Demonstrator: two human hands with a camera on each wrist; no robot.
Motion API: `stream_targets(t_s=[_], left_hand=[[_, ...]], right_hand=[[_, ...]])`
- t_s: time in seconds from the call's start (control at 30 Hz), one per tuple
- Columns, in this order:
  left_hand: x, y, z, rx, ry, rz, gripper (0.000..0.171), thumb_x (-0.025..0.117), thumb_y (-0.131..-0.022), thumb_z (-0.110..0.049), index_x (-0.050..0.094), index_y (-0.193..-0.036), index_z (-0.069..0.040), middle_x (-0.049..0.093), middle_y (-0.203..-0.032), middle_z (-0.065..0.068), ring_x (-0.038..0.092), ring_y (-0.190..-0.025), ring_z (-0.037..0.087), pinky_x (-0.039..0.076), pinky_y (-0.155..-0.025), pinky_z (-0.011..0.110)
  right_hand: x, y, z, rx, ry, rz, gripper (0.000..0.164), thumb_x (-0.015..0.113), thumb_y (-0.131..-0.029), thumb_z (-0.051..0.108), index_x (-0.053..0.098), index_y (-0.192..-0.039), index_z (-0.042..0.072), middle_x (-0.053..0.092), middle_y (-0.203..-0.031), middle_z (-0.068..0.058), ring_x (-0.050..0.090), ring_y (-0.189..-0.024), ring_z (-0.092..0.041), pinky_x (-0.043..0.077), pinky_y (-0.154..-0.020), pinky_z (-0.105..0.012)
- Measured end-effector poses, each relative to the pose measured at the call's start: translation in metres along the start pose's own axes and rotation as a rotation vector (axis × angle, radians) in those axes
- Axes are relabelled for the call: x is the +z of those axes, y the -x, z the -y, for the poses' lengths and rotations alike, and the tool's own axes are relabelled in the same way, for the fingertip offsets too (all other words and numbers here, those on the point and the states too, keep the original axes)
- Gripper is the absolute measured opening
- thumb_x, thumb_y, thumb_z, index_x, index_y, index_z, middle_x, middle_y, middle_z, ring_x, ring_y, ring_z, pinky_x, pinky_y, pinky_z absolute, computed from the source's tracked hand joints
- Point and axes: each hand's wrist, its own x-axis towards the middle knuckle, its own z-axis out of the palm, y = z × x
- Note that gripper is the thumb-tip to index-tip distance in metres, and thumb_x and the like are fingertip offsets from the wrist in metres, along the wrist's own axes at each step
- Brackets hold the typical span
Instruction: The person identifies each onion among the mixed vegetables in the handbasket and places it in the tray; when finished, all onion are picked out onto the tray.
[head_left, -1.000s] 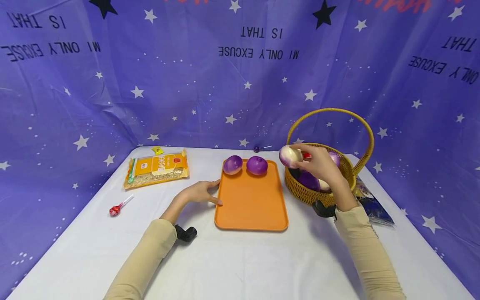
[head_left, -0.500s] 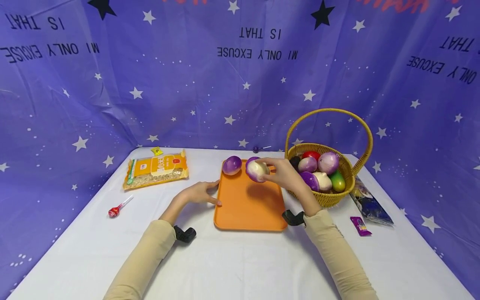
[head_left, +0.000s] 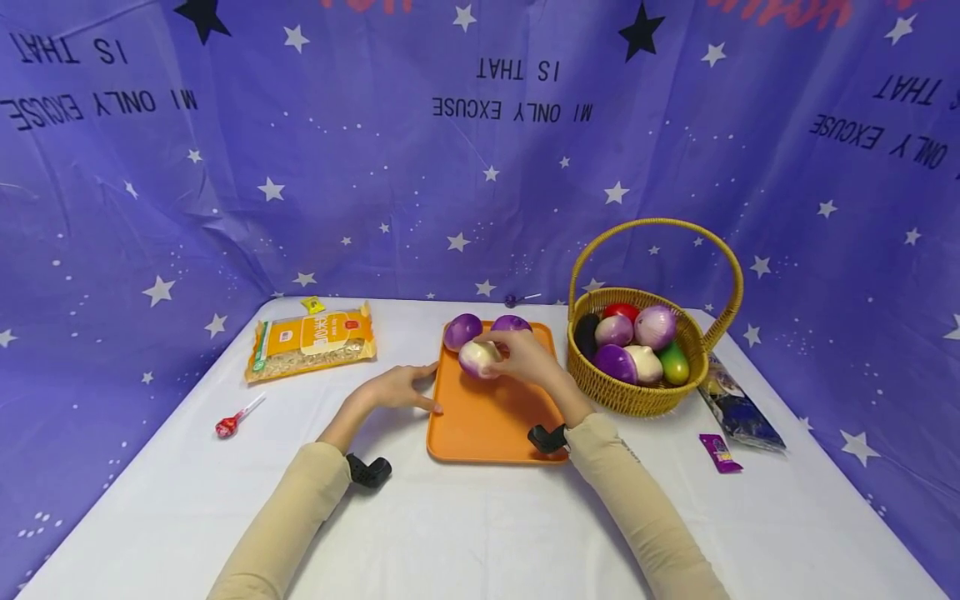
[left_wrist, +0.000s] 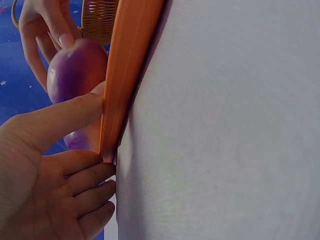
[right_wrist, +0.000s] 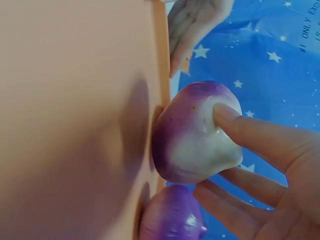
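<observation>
A purple-and-white turnip is gripped by my right hand, thumb on its pale side and fingers round the other. It is held close over the upper part of the orange tray. Behind it on the tray are two more purple vegetables, the left one in plain sight and the right one partly covered by my right hand. My left hand touches the tray's left edge, thumb and fingers spread along the rim.
To the right stands a wicker basket with a tall handle, holding several vegetables. Beside it lie a dark packet and a small purple wrapper. At left are a grain bag, a red lollipop and a yellow candy. Another lollipop lies behind the tray.
My right hand has carried the turnip from above the basket leftward to over the tray, in front of the two purple vegetables. My left hand has stayed at the tray's edge.
</observation>
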Motion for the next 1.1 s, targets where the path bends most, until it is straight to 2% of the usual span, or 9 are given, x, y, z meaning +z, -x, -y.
stream_targets(t_s=[0.27, 0.47, 0.9, 1.1], left_hand=[[0.001, -0.002, 0.002, 0.011, -0.001, -0.003, 0.095, 0.078, -0.078, -0.045, 0.031, -0.150, -0.005, 0.037, -0.149, 0.018, 0.033, -0.137, 0.038, 0.027, -0.112, 0.049], [0.001, -0.002, 0.002, 0.012, 0.000, 0.000, 0.095, 0.078, -0.078, -0.045, 0.031, -0.150, -0.006, 0.037, -0.149, 0.017, 0.032, -0.137, 0.038, 0.027, -0.112, 0.050], [0.000, -0.001, 0.002, 0.012, -0.002, 0.000, 0.094, 0.078, -0.078, -0.044, 0.031, -0.150, -0.005, 0.036, -0.150, 0.018, 0.032, -0.137, 0.039, 0.027, -0.112, 0.050], [0.001, -0.001, 0.002, 0.009, 0.002, 0.002, 0.094, 0.077, -0.079, -0.044, 0.031, -0.150, -0.005, 0.036, -0.150, 0.018, 0.032, -0.137, 0.039, 0.026, -0.112, 0.051]], right_hand=[[0.012, -0.008, -0.001, 0.061, 0.002, 0.034, 0.048, 0.082, -0.078, 0.021, 0.067, -0.122, 0.013, 0.068, -0.106, -0.003, 0.059, -0.094, -0.022, 0.050, -0.090, -0.036], [0.015, -0.010, -0.005, 0.060, 0.020, 0.033, 0.047, 0.083, -0.077, 0.020, 0.068, -0.121, 0.013, 0.067, -0.101, -0.003, 0.059, -0.091, -0.023, 0.051, -0.086, -0.035], [0.014, -0.011, 0.000, 0.111, 0.033, 0.065, 0.050, 0.081, -0.079, 0.020, 0.065, -0.126, 0.014, 0.066, -0.118, -0.006, 0.059, -0.109, -0.028, 0.046, -0.099, -0.040], [0.007, -0.005, 0.001, 0.047, 0.017, 0.025, 0.050, 0.081, -0.079, 0.018, 0.065, -0.126, 0.012, 0.066, -0.117, -0.009, 0.060, -0.109, -0.032, 0.047, -0.098, -0.043]])
